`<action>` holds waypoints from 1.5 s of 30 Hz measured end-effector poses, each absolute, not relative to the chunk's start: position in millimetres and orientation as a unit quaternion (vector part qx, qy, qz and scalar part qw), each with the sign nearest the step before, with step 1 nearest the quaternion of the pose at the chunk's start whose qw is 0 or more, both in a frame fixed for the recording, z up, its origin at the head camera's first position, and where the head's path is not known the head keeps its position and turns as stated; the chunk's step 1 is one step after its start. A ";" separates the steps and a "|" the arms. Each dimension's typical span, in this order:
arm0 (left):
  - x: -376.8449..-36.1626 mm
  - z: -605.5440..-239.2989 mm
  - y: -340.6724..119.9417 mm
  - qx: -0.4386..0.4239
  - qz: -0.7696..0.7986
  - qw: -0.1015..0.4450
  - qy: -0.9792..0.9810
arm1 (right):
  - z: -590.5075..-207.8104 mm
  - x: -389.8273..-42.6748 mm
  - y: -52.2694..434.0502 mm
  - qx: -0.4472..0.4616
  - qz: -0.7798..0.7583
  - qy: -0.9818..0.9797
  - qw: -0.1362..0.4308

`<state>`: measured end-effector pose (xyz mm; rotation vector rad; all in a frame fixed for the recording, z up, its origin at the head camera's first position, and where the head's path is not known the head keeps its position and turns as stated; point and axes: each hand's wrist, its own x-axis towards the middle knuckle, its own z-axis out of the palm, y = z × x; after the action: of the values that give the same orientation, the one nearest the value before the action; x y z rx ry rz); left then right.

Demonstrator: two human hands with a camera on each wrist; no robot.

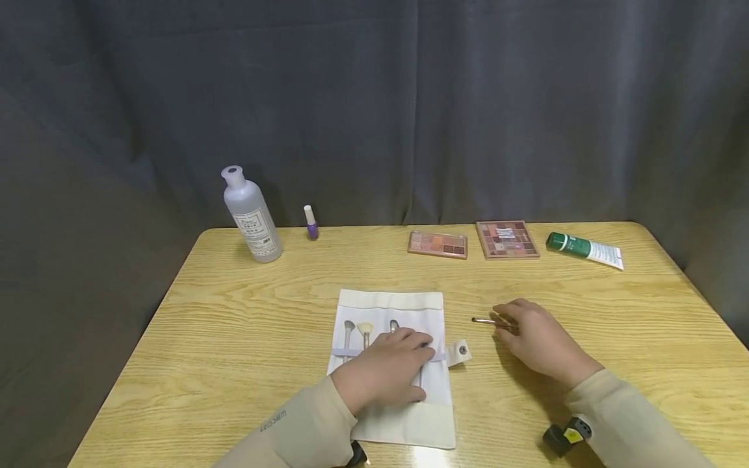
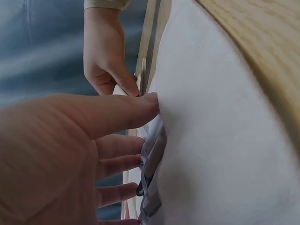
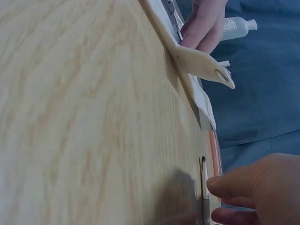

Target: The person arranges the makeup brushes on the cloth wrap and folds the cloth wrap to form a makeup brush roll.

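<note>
A white cloth brush roll (image 1: 406, 426) lies unfolded on the table, with several makeup brushes tucked under its lilac strap. My left hand (image 1: 389, 367) rests over its middle, fingers extended across the brushes and partly hiding them. A fan brush (image 1: 365, 329) shows left of that hand. To the right of the roll, a slim makeup brush (image 1: 483, 320) lies on the wood (image 3: 205, 180). My right hand (image 1: 541, 338) is over this brush, thumb and fingertips right at its handle but spread apart around it. The hand hides the brush's far end.
A snap tab (image 1: 459, 351) sticks out from the roll's right side. Along the back stand a clear bottle (image 1: 253, 218) and a purple nail polish bottle (image 1: 312, 224). Two eyeshadow palettes, one narrow (image 1: 437, 244) and one square (image 1: 508, 240), and a green-and-white tube (image 1: 585, 249) lie farther right.
</note>
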<state>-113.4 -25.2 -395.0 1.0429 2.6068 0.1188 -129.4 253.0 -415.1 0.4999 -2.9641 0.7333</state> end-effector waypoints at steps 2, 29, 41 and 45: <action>-114.2 -395.3 -24.4 0.362 0.041 0.174 0.915 | -415.4 -128.9 252.8 0.163 0.237 -0.958 0.022; -116.9 -396.9 -22.5 0.350 0.069 0.187 0.915 | -416.5 -126.8 247.4 0.179 0.202 -0.963 0.031; -116.9 -398.1 -22.9 0.353 0.062 0.183 0.915 | -391.9 -128.9 227.9 0.226 0.241 -0.935 0.129; -116.2 -397.2 -23.4 0.356 0.060 0.180 0.915 | -384.6 -128.6 219.7 0.235 0.257 -0.918 0.189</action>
<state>-116.2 -23.4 -397.2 1.0058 2.5852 0.1696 -128.6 219.7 -384.6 0.6596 -2.5827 0.7234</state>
